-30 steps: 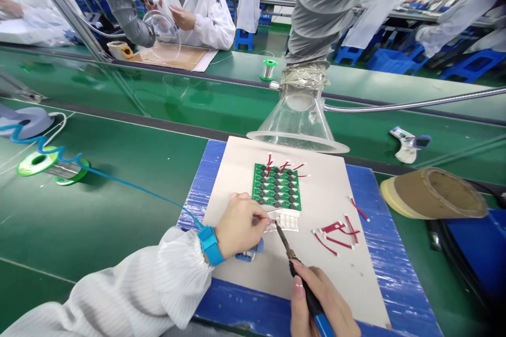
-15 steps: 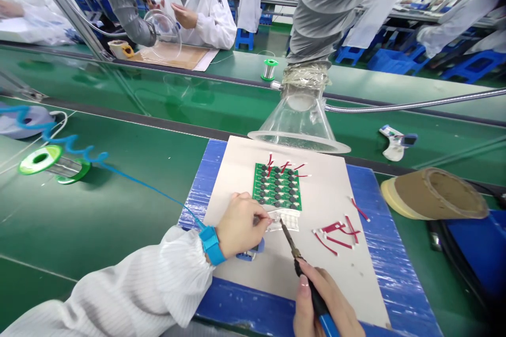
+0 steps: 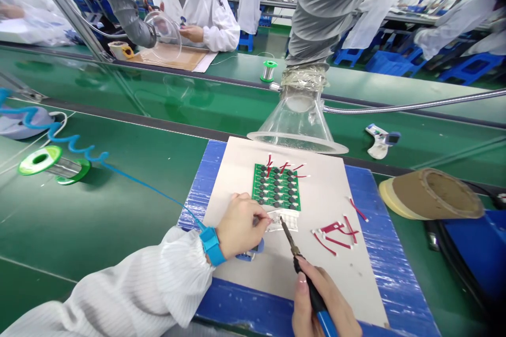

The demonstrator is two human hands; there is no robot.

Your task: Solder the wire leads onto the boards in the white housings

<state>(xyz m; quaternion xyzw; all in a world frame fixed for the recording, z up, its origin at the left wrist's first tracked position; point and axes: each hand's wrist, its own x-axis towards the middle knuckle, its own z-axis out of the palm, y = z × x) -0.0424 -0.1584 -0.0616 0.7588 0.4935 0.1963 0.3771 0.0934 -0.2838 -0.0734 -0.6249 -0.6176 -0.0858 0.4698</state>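
My right hand (image 3: 322,300) grips a soldering iron (image 3: 312,289) by its black and blue handle. The iron's tip rests at or just over a small white tray-like piece (image 3: 290,221). My left hand (image 3: 245,224), with a blue wrist strap (image 3: 212,246), pinches something at the left end of that white piece; it is too small to make out. Directly behind lies a green circuit board panel (image 3: 275,187) with rows of black round parts, and short red wires (image 3: 284,167) stand at its far edge. A blue and white object (image 3: 251,254) is partly hidden under my left hand.
Loose red wires (image 3: 336,233) lie right of the board on the pale sheet (image 3: 348,284). A clear fume hood (image 3: 298,126) hangs behind the board. Solder spool (image 3: 55,163) stands left, a tape roll (image 3: 430,193) right. Across the bench a person in white (image 3: 193,16) works.
My hands and the iron stay almost in place. Across the bench, the other person's hand has lowered and now shows a small dark blue object.
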